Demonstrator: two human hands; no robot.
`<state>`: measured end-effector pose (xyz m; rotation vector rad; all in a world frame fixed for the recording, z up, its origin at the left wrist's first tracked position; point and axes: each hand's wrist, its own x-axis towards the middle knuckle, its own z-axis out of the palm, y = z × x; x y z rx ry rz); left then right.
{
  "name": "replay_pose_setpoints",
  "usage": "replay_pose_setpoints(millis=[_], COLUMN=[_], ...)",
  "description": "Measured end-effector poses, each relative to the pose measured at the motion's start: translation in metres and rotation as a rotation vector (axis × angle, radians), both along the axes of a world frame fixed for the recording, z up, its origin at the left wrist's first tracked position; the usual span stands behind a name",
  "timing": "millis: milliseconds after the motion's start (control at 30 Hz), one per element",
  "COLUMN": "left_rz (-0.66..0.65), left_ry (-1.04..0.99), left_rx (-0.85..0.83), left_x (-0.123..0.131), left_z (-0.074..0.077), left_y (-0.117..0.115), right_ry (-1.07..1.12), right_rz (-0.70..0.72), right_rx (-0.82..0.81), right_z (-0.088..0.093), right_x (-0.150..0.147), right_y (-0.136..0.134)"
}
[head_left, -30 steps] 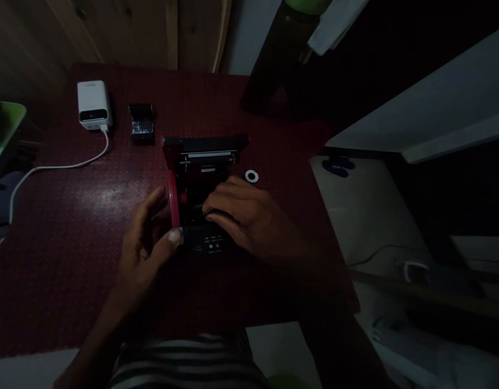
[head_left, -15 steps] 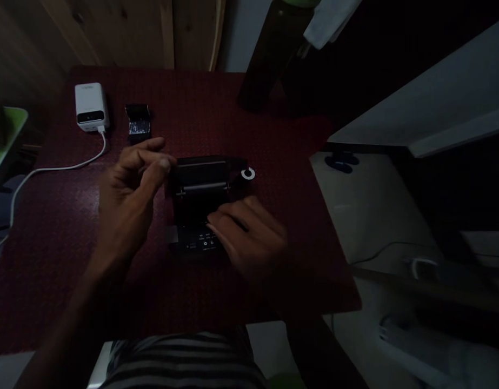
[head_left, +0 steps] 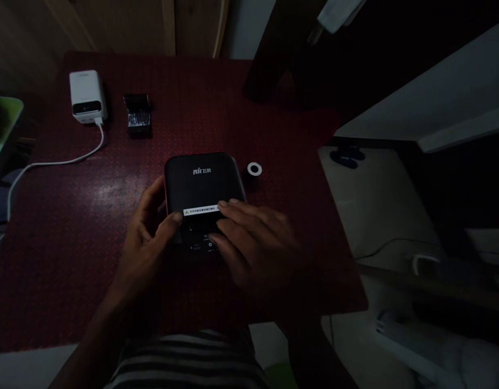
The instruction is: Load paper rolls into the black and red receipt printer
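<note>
Hands first: your left hand wraps the left front corner of the black printer. Its thumb presses on top of the lid near the pale label strip, and the other fingers curl against the left side, where a thin red edge shows. Your right hand lies flat and loose on the printer's front right part. Its fingers are stretched out and slightly spread, their tips on the label strip and over the button panel below it (the buttons are mostly hidden under them). The two hands are apart, one on each side, with a patch of the dark front panel showing between them.

The printer sits in the middle of the red table, lid down, with the white lettering on its top reading upright towards you. Just beside its far right corner, not touching it, a small white ring lies flat on the table.

Farther out, at the far left of the table, a white power bank has a white cable plugged into its near edge. The cable curves left and runs off the table's side. Near the power bank on its right, apart from it, sits a small black box whose details are too dark to make out. Your striped shirt shows at the bottom edge, and a green surface pokes in at the far left, beyond the table.
</note>
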<state>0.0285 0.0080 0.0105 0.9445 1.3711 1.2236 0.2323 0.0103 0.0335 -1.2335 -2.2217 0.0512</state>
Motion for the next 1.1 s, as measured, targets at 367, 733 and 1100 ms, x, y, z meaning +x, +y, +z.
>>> replay_pose_setpoints(millis=[367, 733, 1100], left_rz=[0.017, 0.023, -0.008], left_ry=[-0.040, 0.077, 0.066], left_rx=[-0.008, -0.030, -0.108], left_x=[-0.004, -0.009, -0.016], left_z=[-0.007, 0.002, 0.006], left_y=[-0.010, -0.021, -0.022], right_ry=[0.307, 0.664, 0.604], right_rz=[-0.028, -0.330, -0.297], right_rx=[-0.113, -0.500, -0.455], right_z=[-0.009, -0.058, -0.055], right_x=[0.012, 0.014, 0.015], right_y=[-0.010, -0.045, -0.054])
